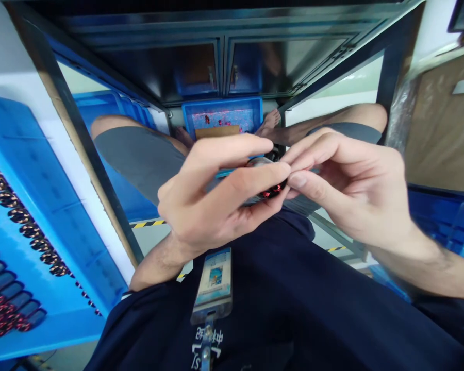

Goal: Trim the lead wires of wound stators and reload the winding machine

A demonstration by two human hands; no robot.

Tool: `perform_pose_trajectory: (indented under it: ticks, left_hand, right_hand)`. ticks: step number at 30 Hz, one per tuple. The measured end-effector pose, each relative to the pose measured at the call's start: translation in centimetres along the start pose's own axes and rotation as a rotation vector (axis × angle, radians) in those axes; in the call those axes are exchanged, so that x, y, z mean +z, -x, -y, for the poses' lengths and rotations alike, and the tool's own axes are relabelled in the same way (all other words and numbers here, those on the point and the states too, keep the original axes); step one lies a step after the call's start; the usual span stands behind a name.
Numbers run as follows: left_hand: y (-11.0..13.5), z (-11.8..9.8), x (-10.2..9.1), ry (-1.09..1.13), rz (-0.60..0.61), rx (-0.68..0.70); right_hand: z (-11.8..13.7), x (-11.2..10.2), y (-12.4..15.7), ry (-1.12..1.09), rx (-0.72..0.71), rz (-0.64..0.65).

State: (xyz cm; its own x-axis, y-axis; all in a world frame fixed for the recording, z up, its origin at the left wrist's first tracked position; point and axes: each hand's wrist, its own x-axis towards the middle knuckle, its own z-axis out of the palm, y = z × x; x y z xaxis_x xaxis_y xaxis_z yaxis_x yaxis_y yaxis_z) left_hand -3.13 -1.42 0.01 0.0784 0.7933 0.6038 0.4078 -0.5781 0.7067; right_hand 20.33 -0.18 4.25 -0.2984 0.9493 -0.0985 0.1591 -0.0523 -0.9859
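Observation:
My left hand [220, 193] is wrapped round a small cylindrical motor part with red wire windings [274, 191], held in front of my lap. A grey, shiny side of the part shows between the fingers, and the rest is covered. My right hand [351, 185] is closed, its thumb and fingertips pinched together at the part's right end, touching the left fingertips. Whatever lies in that pinch is too small or hidden to make out.
On the left, a blue tray [73, 206] holds rows of similar wound parts [7, 304]. A blue bin [222, 105] with red scraps and a cardboard piece sits on the floor between my feet. Dark cabinet doors [185, 67] stand ahead; a brown carton [444, 129] is at right.

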Motion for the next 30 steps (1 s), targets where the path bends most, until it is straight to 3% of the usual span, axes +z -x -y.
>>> perform_pose_trajectory:
  ticks: [2,4,6,7,8,9,10,12,13,15,16,17,20,22,23,24,26,28,30]
  left_hand:
    - [-0.4,0.6,-0.8,0.229,0.142,-0.157]
    - [-0.2,1.8,-1.0,0.689,0.455,-0.465]
    - [0.7,3.3,-0.8,1.143,0.827,-0.808]
    - [1.4,3.9,-0.8,1.255,0.933,-0.918]
    - [2.0,4.3,-0.8,1.234,0.921,-0.948]
    - [2.7,4.3,-0.9,1.097,0.794,-0.919]
    - [3.4,4.0,-1.1,0.902,0.593,-0.845]
    - [4.4,2.7,-1.5,0.510,0.235,-0.573]
    - [4.7,1.8,-1.6,0.342,0.154,-0.427]
    - [4.8,0.2,-1.3,0.185,0.135,-0.131]
    - [4.7,-0.3,-1.0,0.182,0.165,-0.037]
    - [4.5,-0.6,-0.5,0.264,0.203,-0.027]
    - [4.0,0.2,0.6,0.755,0.416,-0.357]
    - [4.0,1.4,1.0,0.957,0.705,-0.574]
    - [4.1,2.0,1.0,0.958,0.775,-0.612]
    - [4.4,2.6,1.1,0.894,0.761,-0.631]
    - [4.9,3.1,1.2,0.692,0.494,-0.604]
    - [5.3,2.7,1.4,0.393,0.196,-0.377]
    - [5.0,1.5,1.6,0.164,0.149,-0.113]
  right_hand:
    - [1.7,-1.0,-0.7,0.292,-0.158,0.079]
    - [3.3,-1.7,-1.2,0.510,-0.301,0.188]
    - [4.3,-2.2,-1.3,0.568,-0.291,0.299]
    - [4.5,-2.4,-1.2,0.545,-0.243,0.342]
    - [4.4,-2.6,-1.0,0.492,-0.172,0.374]
    - [4.1,-2.7,-0.7,0.413,-0.087,0.391]
    - [3.8,-2.8,-0.4,0.313,-0.013,0.397]
    - [3.0,-2.9,0.2,0.097,0.114,0.403]
    - [2.7,-2.9,0.3,0.019,0.167,0.412]
    - [2.7,-2.7,0.4,0.026,0.191,0.428]
    - [2.9,-2.5,0.3,0.104,0.144,0.407]
    - [3.1,-2.4,0.2,0.209,0.056,0.358]
    - [3.9,-2.6,-0.1,0.484,-0.216,0.258]
    - [3.9,-3.3,0.0,0.507,-0.229,0.345]
    - [3.8,-3.9,0.2,0.476,-0.181,0.384]
    - [3.5,-4.4,0.5,0.425,-0.107,0.401]
    - [2.6,-5.2,1.1,0.284,0.069,0.375]
    - [1.6,-5.5,1.5,0.116,0.228,0.368]
    - [0.9,-5.2,1.4,0.019,0.283,0.414]
